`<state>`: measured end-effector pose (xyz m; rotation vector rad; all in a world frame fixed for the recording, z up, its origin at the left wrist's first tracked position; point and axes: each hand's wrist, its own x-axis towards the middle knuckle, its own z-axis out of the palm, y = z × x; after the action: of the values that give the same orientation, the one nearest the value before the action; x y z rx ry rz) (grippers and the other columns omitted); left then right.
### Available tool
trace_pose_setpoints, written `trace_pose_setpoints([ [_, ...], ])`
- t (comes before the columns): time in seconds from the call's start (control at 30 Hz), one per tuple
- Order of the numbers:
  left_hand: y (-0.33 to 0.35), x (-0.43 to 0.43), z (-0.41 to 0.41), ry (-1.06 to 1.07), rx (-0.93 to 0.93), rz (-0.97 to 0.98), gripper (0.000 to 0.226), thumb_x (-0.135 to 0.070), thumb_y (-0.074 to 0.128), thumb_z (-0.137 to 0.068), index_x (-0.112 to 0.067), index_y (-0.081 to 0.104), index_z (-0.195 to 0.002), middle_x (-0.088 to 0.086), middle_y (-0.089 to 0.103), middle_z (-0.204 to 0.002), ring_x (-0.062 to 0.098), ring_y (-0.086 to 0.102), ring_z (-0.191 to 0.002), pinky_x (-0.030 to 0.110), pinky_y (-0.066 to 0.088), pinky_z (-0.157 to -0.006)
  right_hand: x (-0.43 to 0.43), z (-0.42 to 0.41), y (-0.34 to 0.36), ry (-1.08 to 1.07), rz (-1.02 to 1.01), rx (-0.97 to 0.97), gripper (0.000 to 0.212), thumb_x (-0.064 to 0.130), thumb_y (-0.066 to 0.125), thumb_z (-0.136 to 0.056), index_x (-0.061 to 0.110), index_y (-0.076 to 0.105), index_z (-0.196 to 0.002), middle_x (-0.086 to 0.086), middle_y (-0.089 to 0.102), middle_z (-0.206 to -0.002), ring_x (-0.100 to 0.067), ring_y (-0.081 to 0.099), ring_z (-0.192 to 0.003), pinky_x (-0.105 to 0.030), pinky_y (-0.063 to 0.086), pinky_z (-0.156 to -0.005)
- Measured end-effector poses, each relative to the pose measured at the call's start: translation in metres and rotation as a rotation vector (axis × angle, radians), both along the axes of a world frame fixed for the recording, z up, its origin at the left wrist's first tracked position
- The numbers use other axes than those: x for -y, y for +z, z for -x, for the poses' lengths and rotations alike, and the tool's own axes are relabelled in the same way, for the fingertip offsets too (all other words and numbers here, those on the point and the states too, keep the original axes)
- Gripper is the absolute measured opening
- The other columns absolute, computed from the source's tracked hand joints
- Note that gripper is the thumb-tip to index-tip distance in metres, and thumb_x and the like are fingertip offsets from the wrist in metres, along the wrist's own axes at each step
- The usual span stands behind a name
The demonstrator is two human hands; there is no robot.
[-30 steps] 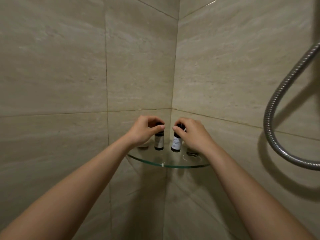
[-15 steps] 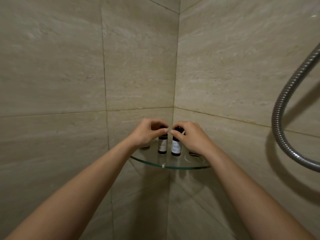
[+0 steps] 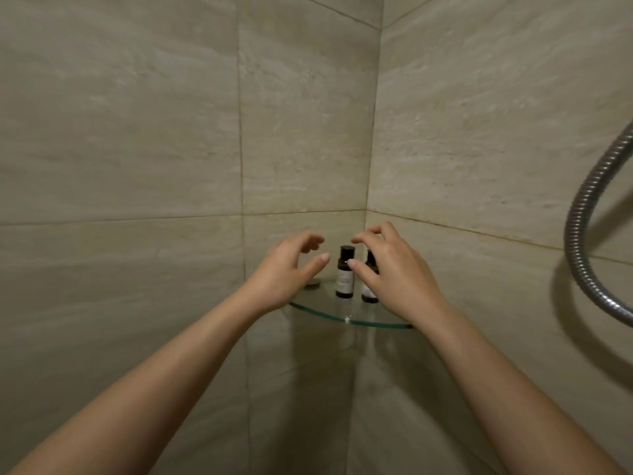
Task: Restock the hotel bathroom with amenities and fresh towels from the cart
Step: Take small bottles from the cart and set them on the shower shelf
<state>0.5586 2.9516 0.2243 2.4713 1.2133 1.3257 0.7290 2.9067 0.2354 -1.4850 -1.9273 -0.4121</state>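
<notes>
Two small dark amenity bottles with pale labels stand upright side by side on a glass corner shelf (image 3: 329,315) in the tiled shower corner. The left bottle (image 3: 345,273) shows fully. The right bottle (image 3: 370,269) is partly hidden behind my right hand (image 3: 394,272). My left hand (image 3: 287,269) hovers just left of the left bottle, fingers loosely spread, holding nothing. My right hand's fingers are loosely spread in front of the right bottle, off its cap.
Beige stone tiles form the two walls meeting at the corner. A metal shower hose (image 3: 589,241) loops down the right wall. A small round shelf mount (image 3: 312,284) sits at the shelf's left end.
Both hands have let go of the bottle caps and drawn back a little, fingers opening. The two bottles stay standing on the shelf.
</notes>
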Motion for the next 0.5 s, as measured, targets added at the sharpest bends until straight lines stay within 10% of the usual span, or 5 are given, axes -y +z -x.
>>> trace_pose_setpoints([
  [0.5,-0.061,0.142,0.235,0.314,-0.309,0.16,0.025,-0.032,0.052,-0.093,-0.015,0.067,-0.104,-0.004,0.069,-0.1,0.006,0.061,-0.091,0.02,0.045,-0.08,0.052,0.206,-0.044,0.499,0.068,0.199,0.024,0.038,0.05,-0.093,0.027,0.06,-0.112,0.008,0.062,-0.111,-0.017,0.061,-0.094,-0.031,0.043,-0.073],
])
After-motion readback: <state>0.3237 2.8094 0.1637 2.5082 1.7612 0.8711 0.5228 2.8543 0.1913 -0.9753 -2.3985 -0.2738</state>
